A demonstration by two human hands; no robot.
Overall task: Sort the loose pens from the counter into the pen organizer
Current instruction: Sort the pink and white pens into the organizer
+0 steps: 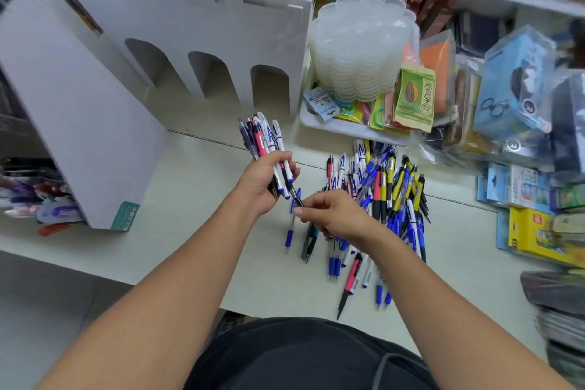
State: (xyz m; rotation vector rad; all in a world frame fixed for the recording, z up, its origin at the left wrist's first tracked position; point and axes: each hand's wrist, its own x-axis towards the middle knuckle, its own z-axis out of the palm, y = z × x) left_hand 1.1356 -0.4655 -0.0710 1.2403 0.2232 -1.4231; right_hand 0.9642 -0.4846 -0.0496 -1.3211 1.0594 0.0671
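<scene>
The right hand (332,215) pinches a black pen's (296,196) tip, feeding it into the pen bundle (269,146) gripped by the left hand (262,184); next, probably the white organizer (202,41).

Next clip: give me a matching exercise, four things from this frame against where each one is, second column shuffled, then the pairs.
Things:
1. bundle of pens
2. loose pen pile
3. stack of clear lids
4. white organizer

Places:
A. in the white tray, behind the seed packet
B. standing at the back left of the counter
C. gripped in the left hand
D. lying on the counter under and beyond the right hand

Pairs: 1-C, 2-D, 3-A, 4-B
</scene>
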